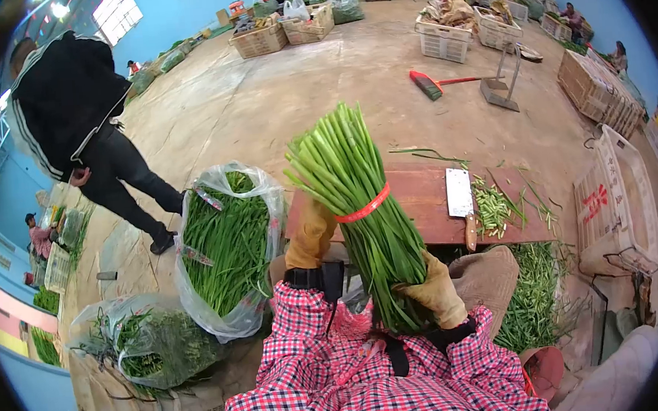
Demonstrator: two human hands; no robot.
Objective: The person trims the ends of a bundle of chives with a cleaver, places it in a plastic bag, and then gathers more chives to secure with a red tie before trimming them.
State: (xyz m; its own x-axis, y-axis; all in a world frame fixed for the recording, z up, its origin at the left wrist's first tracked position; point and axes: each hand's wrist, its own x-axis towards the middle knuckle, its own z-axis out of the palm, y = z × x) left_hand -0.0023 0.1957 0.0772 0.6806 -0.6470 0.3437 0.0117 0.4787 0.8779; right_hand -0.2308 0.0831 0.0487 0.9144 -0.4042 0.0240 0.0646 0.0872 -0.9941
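Observation:
A thick bundle of garlic chives [383,251], bound by a red band [364,204], is held upright and tilted in front of my chest, pale cut ends upward. My left hand [312,234], in a tan glove, is closed around its left side, fingers partly hidden behind the stalks. Lower down, my right hand [436,293], gloved alike, grips the leafy part from the right. Beyond the bundle is a reddish wooden board [413,199]. A cleaver [459,195] with a wooden handle lies on it, beside chopped stalk ends [491,208].
Left of me stand an open plastic bag of chives [227,240] and another bag of greens [162,342]. Loose greens [529,298] lie at right, near a white crate [615,202]. A broom [428,86] and dustpan [499,91] are ahead. A person [78,109] stands at left.

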